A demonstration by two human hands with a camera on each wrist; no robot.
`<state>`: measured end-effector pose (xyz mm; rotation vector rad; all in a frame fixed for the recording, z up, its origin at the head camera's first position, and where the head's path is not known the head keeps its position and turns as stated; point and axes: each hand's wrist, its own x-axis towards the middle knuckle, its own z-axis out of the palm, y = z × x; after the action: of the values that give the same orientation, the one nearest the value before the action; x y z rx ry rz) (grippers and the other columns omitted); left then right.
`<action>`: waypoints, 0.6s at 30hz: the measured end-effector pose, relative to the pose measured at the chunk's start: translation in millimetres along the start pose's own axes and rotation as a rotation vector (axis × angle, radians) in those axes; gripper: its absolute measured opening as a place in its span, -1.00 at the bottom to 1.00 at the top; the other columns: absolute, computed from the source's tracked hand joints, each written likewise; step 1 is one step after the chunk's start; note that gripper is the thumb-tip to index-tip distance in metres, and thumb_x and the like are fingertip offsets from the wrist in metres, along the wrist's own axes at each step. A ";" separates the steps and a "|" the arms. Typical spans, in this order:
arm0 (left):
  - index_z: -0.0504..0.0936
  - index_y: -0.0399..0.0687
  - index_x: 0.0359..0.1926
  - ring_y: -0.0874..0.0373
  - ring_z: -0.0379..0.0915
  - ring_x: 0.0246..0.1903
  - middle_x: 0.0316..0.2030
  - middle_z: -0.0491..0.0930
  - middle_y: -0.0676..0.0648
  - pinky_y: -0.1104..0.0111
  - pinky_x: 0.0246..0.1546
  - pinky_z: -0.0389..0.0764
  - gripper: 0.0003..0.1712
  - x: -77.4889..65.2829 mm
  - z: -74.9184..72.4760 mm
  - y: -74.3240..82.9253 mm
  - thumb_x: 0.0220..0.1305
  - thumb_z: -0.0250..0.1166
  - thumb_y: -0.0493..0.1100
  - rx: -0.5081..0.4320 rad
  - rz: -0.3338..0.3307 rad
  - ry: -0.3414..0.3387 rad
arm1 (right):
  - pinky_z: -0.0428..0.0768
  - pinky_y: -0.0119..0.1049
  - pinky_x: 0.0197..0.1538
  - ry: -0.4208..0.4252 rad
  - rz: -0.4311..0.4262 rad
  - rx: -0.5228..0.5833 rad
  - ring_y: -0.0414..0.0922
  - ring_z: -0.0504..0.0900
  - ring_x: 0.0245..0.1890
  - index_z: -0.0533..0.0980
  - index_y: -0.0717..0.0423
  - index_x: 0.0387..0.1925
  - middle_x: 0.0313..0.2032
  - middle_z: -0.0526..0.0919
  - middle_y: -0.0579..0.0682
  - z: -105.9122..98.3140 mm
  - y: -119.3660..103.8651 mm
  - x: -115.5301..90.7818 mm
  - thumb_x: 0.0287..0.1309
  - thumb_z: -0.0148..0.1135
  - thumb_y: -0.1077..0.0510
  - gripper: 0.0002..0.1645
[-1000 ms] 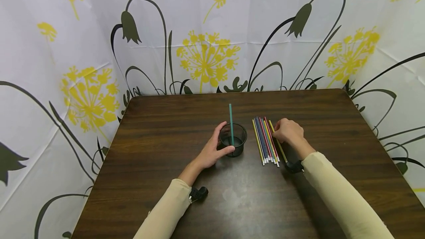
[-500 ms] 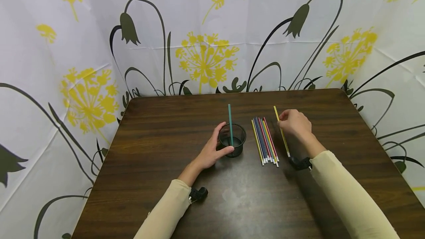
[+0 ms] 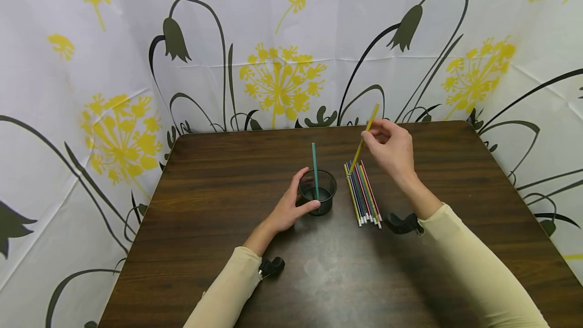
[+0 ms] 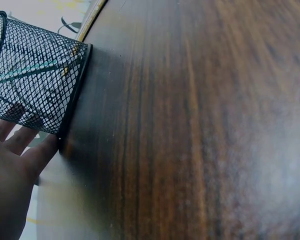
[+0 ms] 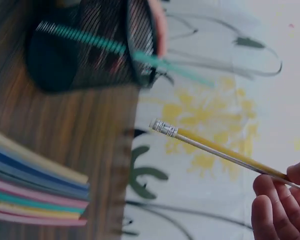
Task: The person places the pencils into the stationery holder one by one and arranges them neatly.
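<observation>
Now the yellow pencil (image 3: 358,153) is up in the air, aslant, its eraser end lowest and its other end raised toward the back and leaning right. A second ago it was low beside the right edge of the pencil pile (image 3: 363,194), and half a second ago farther right, with its eraser end toward the person. Since then it has swung up and left, so in the head view its lower end crosses the far tips of the pile; the right wrist view shows that end hanging free, touching nothing.

The right grip (image 3: 391,148) has closed down to a pinch, thumb against fingertips, with the pencil held well away from its eraser. The pile seems undisturbed, its pencils side by side on the desk (image 3: 205,196). To its left stands the black mesh cup (image 3: 326,205), upright, with one teal pencil (image 3: 315,166) leaning inside. The left grip (image 3: 291,209) has not shifted: it is spread to the cup's width, thumb at the near side, fingers along the left and far side, steadying it.

For the work, I judge that the lifting is complete and the pencil has been turned eraser down, yet it remains outside the cup, with a gap between. Farther out, the plant-print cloth (image 3: 200,90) hangs behind the desk.
</observation>
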<state>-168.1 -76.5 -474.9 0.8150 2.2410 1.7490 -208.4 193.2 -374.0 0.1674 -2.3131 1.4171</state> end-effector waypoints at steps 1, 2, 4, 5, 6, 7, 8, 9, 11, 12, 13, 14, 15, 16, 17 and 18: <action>-0.12 -0.07 0.53 -0.37 0.09 0.34 0.35 0.15 -0.45 -0.23 0.24 0.20 -0.05 0.0 0.0 0.1 0.32 0.29 -0.27 0.000 0.002 0.000 | 0.57 -0.47 -0.42 -0.009 -0.006 0.046 -0.26 0.68 -0.50 0.63 0.22 -0.04 -0.36 0.71 0.10 2.5 -3.8 -0.9 0.19 0.33 0.20 -0.70; -0.12 -0.08 0.52 -0.37 0.09 0.34 0.35 0.16 -0.45 -0.23 0.24 0.20 -0.05 -0.1 0.0 0.3 0.31 0.29 -0.27 -0.001 0.005 0.001 | 0.58 -0.45 -0.43 -0.020 -0.012 0.082 -0.26 0.67 -0.51 0.63 0.22 -0.05 -0.36 0.71 0.11 5.2 -7.1 -2.1 0.19 0.33 0.21 -0.71; -0.12 -0.09 0.52 -0.37 0.09 0.34 0.35 0.16 -0.45 -0.24 0.23 0.20 -0.05 -0.1 -0.1 0.9 0.31 0.29 -0.28 -0.004 0.009 0.001 | 0.58 -0.43 -0.48 -0.051 -0.026 0.118 -0.26 0.67 -0.51 0.62 0.22 -0.07 -0.37 0.71 0.11 11.4 -10.6 -4.9 0.19 0.33 0.22 -0.73; -0.12 -0.09 0.52 -0.37 0.09 0.34 0.35 0.16 -0.45 -0.24 0.23 0.20 -0.04 0.0 0.0 1.1 0.31 0.29 -0.29 -0.007 0.011 0.003 | 0.57 -0.41 -0.50 -0.072 -0.031 0.124 -0.25 0.67 -0.51 0.62 0.22 -0.07 -0.37 0.72 0.10 15.0 -11.5 -6.7 0.20 0.33 0.22 -0.73; -0.12 -0.10 0.52 -0.37 0.09 0.34 0.35 0.17 -0.44 -0.24 0.23 0.20 -0.05 0.0 0.0 1.2 0.31 0.29 -0.29 -0.009 0.012 0.004 | 0.57 -0.40 -0.50 -0.095 -0.035 0.123 -0.24 0.68 -0.50 0.62 0.21 -0.07 -0.37 0.72 0.08 18.5 -11.8 -8.9 0.21 0.32 0.21 -0.74; -0.12 -0.09 0.52 -0.37 0.08 0.34 0.35 0.17 -0.43 -0.24 0.23 0.20 -0.05 0.1 0.1 1.4 0.31 0.29 -0.29 -0.011 0.010 0.003 | 0.57 -0.39 -0.49 -0.115 -0.041 0.114 -0.22 0.68 -0.50 0.62 0.20 -0.07 -0.37 0.72 0.06 22.2 -11.6 -11.3 0.21 0.32 0.21 -0.74; -0.12 -0.09 0.52 -0.37 0.08 0.34 0.35 0.17 -0.43 -0.25 0.23 0.20 -0.05 0.1 0.2 1.3 0.31 0.29 -0.28 -0.011 0.008 0.002 | 0.56 -0.38 -0.47 -0.136 -0.049 0.095 -0.20 0.68 -0.49 0.62 0.19 -0.06 -0.37 0.73 0.04 25.8 -11.0 -13.8 0.22 0.32 0.20 -0.74; -0.12 -0.09 0.52 -0.37 0.08 0.34 0.35 0.17 -0.43 -0.25 0.22 0.20 -0.05 0.1 0.1 1.2 0.32 0.29 -0.27 -0.011 0.007 0.001 | 0.56 -0.38 -0.45 -0.158 -0.054 0.079 -0.20 0.68 -0.48 0.62 0.17 -0.06 -0.37 0.73 0.02 29.3 -10.1 -16.2 0.22 0.32 0.19 -0.74; -0.12 -0.09 0.52 -0.36 0.07 0.35 0.36 0.17 -0.42 -0.25 0.22 0.19 -0.05 0.5 0.3 0.6 0.32 0.28 -0.26 -0.015 0.005 -0.002 | 0.55 -0.36 -0.42 -0.196 -0.060 0.049 -0.18 0.68 -0.47 0.62 0.14 -0.06 -0.38 0.73 -0.01 35.5 -8.6 -21.2 0.22 0.32 0.19 -0.75; -0.12 -0.09 0.52 -0.36 0.07 0.35 0.36 0.16 -0.42 -0.25 0.22 0.19 -0.06 0.6 0.2 0.5 0.32 0.28 -0.25 -0.016 0.004 -0.005 | 0.55 -0.35 -0.41 -0.213 -0.061 0.036 -0.18 0.68 -0.47 0.62 0.13 -0.06 -0.37 0.72 -0.03 38.1 -7.6 -23.4 0.22 0.33 0.19 -0.75; -0.13 -0.09 0.52 -0.36 0.06 0.35 0.36 0.15 -0.42 -0.26 0.22 0.19 -0.06 0.6 0.1 0.6 0.33 0.28 -0.25 -0.018 0.002 -0.008 | 0.55 -0.33 -0.42 -0.227 -0.063 0.022 -0.18 0.67 -0.47 0.62 0.12 -0.07 -0.37 0.72 -0.04 40.4 -6.7 -25.5 0.21 0.33 0.19 -0.76; -0.13 -0.09 0.52 -0.37 0.06 0.35 0.36 0.15 -0.43 -0.26 0.22 0.19 -0.06 0.7 0.1 0.3 0.33 0.27 -0.25 -0.021 0.003 -0.009 | 0.54 -0.32 -0.44 -0.240 -0.065 0.009 -0.18 0.67 -0.48 0.62 0.11 -0.08 -0.37 0.72 -0.05 42.5 -5.8 -27.5 0.21 0.34 0.20 -0.76; -0.13 -0.09 0.52 -0.37 0.06 0.35 0.36 0.15 -0.43 -0.25 0.23 0.19 -0.06 0.7 0.0 0.4 0.33 0.27 -0.26 -0.023 0.002 -0.010 | 0.54 -0.31 -0.44 -0.250 -0.069 -0.001 -0.19 0.66 -0.49 0.63 0.11 -0.09 -0.37 0.71 -0.06 44.5 -4.6 -29.1 0.20 0.34 0.20 -0.77; -0.13 -0.10 0.52 -0.37 0.06 0.35 0.36 0.15 -0.43 -0.25 0.23 0.19 -0.06 0.7 -0.1 0.2 0.32 0.27 -0.26 -0.027 0.002 -0.010 | 0.53 -0.30 -0.45 -0.260 -0.074 -0.011 -0.19 0.65 -0.49 0.62 0.11 -0.10 -0.37 0.71 -0.06 46.2 -3.6 -30.8 0.20 0.35 0.21 -0.78; -0.13 -0.10 0.52 -0.37 0.06 0.35 0.36 0.15 -0.43 -0.24 0.24 0.19 -0.05 0.7 -0.2 0.3 0.32 0.27 -0.27 -0.029 -0.001 -0.010 | 0.53 -0.29 -0.46 -0.270 -0.075 -0.016 -0.19 0.65 -0.49 0.62 0.12 -0.11 -0.37 0.70 -0.06 47.9 -2.7 -32.4 0.19 0.35 0.21 -0.78; -0.13 -0.09 0.52 -0.36 0.07 0.35 0.36 0.15 -0.43 -0.24 0.24 0.19 -0.05 0.6 -0.3 0.4 0.32 0.27 -0.28 -0.029 -0.004 -0.009 | 0.53 -0.29 -0.47 -0.278 -0.075 -0.023 -0.19 0.65 -0.50 0.62 0.12 -0.11 -0.37 0.70 -0.07 49.5 -1.8 -33.8 0.19 0.35 0.21 -0.78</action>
<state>-168.6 -76.4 -474.3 0.8099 2.2051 1.7679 -191.6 145.2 -405.8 0.4661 -2.5127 1.4046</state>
